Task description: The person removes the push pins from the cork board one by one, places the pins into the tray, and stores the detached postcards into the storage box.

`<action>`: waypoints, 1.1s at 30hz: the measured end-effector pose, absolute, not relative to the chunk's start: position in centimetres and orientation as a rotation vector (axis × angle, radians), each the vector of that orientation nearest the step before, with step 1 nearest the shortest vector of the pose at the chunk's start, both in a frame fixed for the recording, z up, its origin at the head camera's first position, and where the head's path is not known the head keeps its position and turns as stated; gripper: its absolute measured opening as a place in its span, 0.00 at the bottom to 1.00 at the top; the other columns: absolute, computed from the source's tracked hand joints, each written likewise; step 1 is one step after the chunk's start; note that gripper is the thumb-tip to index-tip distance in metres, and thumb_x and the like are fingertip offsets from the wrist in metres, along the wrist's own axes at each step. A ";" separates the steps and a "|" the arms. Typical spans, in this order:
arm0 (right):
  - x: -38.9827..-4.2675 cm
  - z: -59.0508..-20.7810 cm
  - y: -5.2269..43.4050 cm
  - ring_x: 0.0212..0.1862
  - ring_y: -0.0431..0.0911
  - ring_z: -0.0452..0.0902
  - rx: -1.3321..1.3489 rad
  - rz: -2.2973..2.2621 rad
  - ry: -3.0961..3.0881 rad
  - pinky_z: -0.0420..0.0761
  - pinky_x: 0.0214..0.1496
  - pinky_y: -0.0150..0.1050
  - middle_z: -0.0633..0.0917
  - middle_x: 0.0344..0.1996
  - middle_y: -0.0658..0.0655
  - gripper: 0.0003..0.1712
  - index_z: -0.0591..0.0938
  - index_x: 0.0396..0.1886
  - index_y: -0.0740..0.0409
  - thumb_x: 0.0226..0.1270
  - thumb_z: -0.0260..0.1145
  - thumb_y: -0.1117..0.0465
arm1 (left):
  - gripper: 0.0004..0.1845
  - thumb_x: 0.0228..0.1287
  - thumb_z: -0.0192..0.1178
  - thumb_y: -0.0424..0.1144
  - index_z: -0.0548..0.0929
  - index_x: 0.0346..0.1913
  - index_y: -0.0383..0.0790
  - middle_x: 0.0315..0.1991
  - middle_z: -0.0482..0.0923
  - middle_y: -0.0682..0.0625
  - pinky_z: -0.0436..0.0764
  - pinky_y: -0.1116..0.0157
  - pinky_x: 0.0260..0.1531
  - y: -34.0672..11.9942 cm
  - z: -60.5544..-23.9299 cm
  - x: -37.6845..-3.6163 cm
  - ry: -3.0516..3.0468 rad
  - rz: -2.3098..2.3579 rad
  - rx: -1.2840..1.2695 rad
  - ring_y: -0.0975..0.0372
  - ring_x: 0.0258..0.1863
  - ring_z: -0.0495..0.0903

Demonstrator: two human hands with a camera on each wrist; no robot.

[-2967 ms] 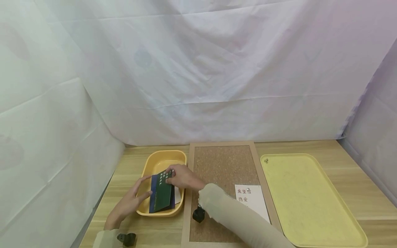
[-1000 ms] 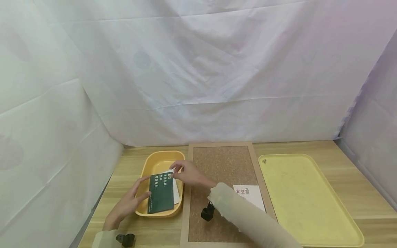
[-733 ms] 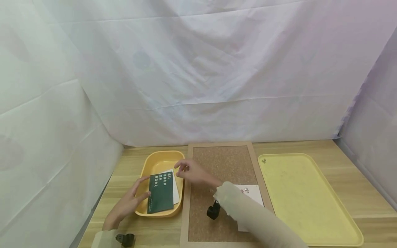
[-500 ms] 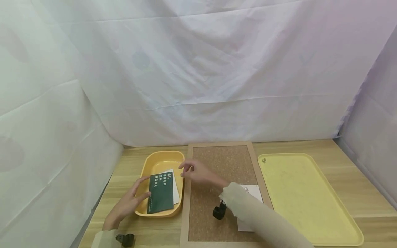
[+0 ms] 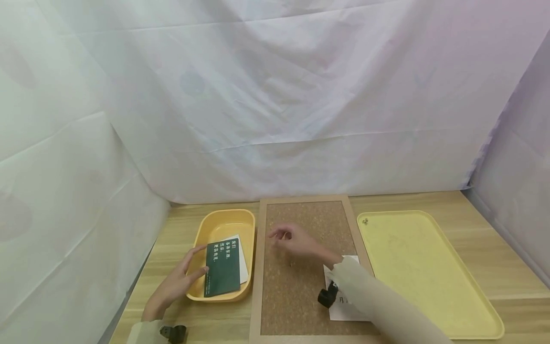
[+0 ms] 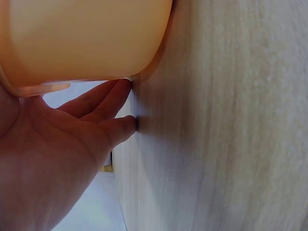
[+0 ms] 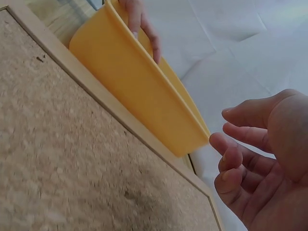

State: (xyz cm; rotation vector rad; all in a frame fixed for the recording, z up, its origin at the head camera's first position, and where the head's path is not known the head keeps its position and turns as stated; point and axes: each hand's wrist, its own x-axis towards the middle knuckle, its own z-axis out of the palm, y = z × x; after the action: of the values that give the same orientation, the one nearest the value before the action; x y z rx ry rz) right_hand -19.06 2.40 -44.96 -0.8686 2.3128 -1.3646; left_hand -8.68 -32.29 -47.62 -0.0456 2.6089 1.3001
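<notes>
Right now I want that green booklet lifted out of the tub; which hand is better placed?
Left. The left hand rests open against the tub, fingertips beside the green booklet. The right hand hangs empty above the cork board, away from the tub.

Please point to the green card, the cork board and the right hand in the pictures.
green card (image 5: 222, 268): head view, middle of its cover.
cork board (image 5: 301, 291): head view, bare cork near the front.
right hand (image 5: 294, 240): head view, back of the hand.
</notes>
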 end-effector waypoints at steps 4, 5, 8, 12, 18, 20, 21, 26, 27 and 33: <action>-19.1 -44.9 3.6 0.39 0.42 0.76 -0.837 -1.345 2.338 0.77 0.41 0.35 0.84 0.37 0.51 0.13 0.85 0.51 0.60 0.69 0.62 0.65 | 0.33 0.73 0.56 0.46 0.56 0.76 0.51 0.79 0.43 0.36 0.46 0.30 0.67 -32.4 -47.7 -8.8 2.605 1.299 -0.060 0.35 0.76 0.39; -19.0 -44.9 3.9 0.39 0.42 0.76 -0.832 -1.346 2.337 0.78 0.41 0.35 0.84 0.37 0.51 0.13 0.85 0.51 0.61 0.69 0.63 0.65 | 0.33 0.73 0.56 0.46 0.56 0.76 0.51 0.79 0.43 0.36 0.46 0.30 0.67 -32.4 -47.7 -8.8 2.604 1.296 -0.060 0.35 0.76 0.39; -18.9 -44.9 4.9 0.39 0.42 0.76 -0.814 -1.335 2.354 0.78 0.40 0.34 0.84 0.37 0.52 0.12 0.84 0.50 0.62 0.69 0.63 0.65 | 0.33 0.73 0.56 0.46 0.56 0.76 0.52 0.79 0.43 0.36 0.46 0.30 0.67 -32.5 -47.7 -8.8 2.600 1.304 -0.062 0.36 0.76 0.39; -18.9 -45.0 6.2 0.38 0.42 0.77 -0.816 -1.328 2.391 0.79 0.40 0.33 0.85 0.37 0.54 0.12 0.84 0.49 0.61 0.68 0.63 0.65 | 0.33 0.73 0.56 0.46 0.56 0.76 0.52 0.79 0.43 0.36 0.47 0.31 0.67 -32.6 -47.8 -8.8 2.600 1.305 -0.055 0.36 0.76 0.40; -18.7 -45.1 8.6 0.37 0.42 0.77 -0.829 -1.325 2.433 0.79 0.38 0.33 0.85 0.37 0.53 0.12 0.84 0.49 0.61 0.68 0.64 0.65 | 0.33 0.73 0.56 0.46 0.56 0.76 0.52 0.79 0.44 0.37 0.49 0.31 0.67 -32.7 -47.8 -8.8 2.601 1.302 -0.053 0.37 0.77 0.40; -18.7 -45.2 9.5 0.37 0.42 0.77 -0.840 -1.325 2.438 0.79 0.37 0.33 0.84 0.37 0.54 0.12 0.84 0.50 0.62 0.68 0.64 0.66 | 0.33 0.73 0.56 0.46 0.57 0.76 0.52 0.79 0.44 0.38 0.49 0.31 0.67 -32.7 -47.8 -8.8 2.602 1.306 -0.049 0.36 0.76 0.40; -18.7 -45.2 9.9 0.37 0.42 0.77 -0.840 -1.323 2.439 0.79 0.37 0.33 0.84 0.38 0.54 0.13 0.84 0.50 0.62 0.68 0.63 0.66 | 0.33 0.73 0.56 0.46 0.57 0.76 0.52 0.79 0.44 0.38 0.49 0.31 0.67 -32.7 -47.8 -8.8 2.603 1.308 -0.047 0.36 0.76 0.40; -18.6 -45.5 12.0 0.38 0.43 0.77 -0.825 -1.315 2.447 0.79 0.39 0.33 0.84 0.39 0.56 0.13 0.83 0.52 0.63 0.70 0.62 0.65 | 0.33 0.73 0.57 0.46 0.57 0.76 0.52 0.79 0.44 0.38 0.49 0.31 0.67 -32.7 -47.9 -8.8 2.610 1.316 -0.035 0.36 0.76 0.40; -18.5 -45.6 12.3 0.39 0.43 0.78 -0.818 -1.308 2.457 0.80 0.40 0.34 0.85 0.39 0.56 0.13 0.83 0.52 0.62 0.70 0.62 0.65 | 0.33 0.73 0.57 0.46 0.57 0.76 0.52 0.79 0.44 0.38 0.49 0.31 0.67 -32.7 -47.9 -8.9 2.611 1.316 -0.033 0.36 0.76 0.40; -18.1 -46.3 14.1 0.42 0.43 0.79 -0.758 -1.259 2.522 0.80 0.43 0.35 0.85 0.40 0.53 0.14 0.83 0.53 0.60 0.70 0.63 0.61 | 0.33 0.73 0.57 0.45 0.57 0.76 0.51 0.79 0.45 0.38 0.48 0.31 0.67 -32.8 -47.9 -8.9 2.618 1.317 -0.030 0.36 0.76 0.40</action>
State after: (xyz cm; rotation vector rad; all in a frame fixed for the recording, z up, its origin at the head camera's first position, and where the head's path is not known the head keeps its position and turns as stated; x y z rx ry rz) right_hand -18.10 14.14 -46.28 -0.7581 2.5221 -1.2592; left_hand -8.89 -32.76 -47.93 -0.0301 2.6179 1.3169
